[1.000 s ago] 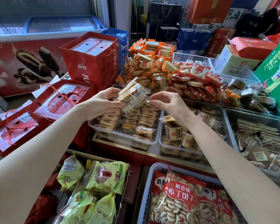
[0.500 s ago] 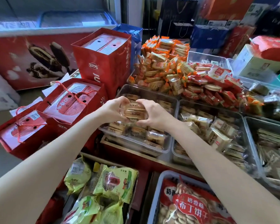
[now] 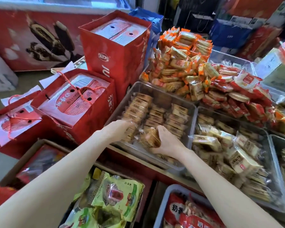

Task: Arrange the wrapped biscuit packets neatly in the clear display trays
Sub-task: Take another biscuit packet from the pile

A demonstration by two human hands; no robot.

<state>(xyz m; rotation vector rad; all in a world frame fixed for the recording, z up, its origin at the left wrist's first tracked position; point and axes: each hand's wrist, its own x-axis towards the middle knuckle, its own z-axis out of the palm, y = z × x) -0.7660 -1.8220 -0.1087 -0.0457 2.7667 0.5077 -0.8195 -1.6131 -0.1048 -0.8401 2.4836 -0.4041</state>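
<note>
A clear display tray point(image 3: 160, 92) holds rows of brown wrapped biscuit packets point(image 3: 156, 115). Both my hands are down at its near end. My right hand point(image 3: 168, 142) grips a stack of the brown packets point(image 3: 150, 137) standing on edge near the front wall. My left hand point(image 3: 120, 129) rests on packets point(image 3: 130, 131) in the tray's near left corner, fingers curled over them. To the right, a second clear tray point(image 3: 232, 119) is piled with pale wrapped packets point(image 3: 220, 148) lying loose.
Heaps of orange packets point(image 3: 179, 63) and red packets point(image 3: 237, 97) fill the trays behind. Red gift bags point(image 3: 115, 51) stand to the left. Green snack bags point(image 3: 112, 199) and a blue basket point(image 3: 164, 206) of cookie bags sit below the shelf edge.
My hands carried the packets from above the tray down into its near end. The camera has moved closer and swung left. My left hand has spread away from the right.
</note>
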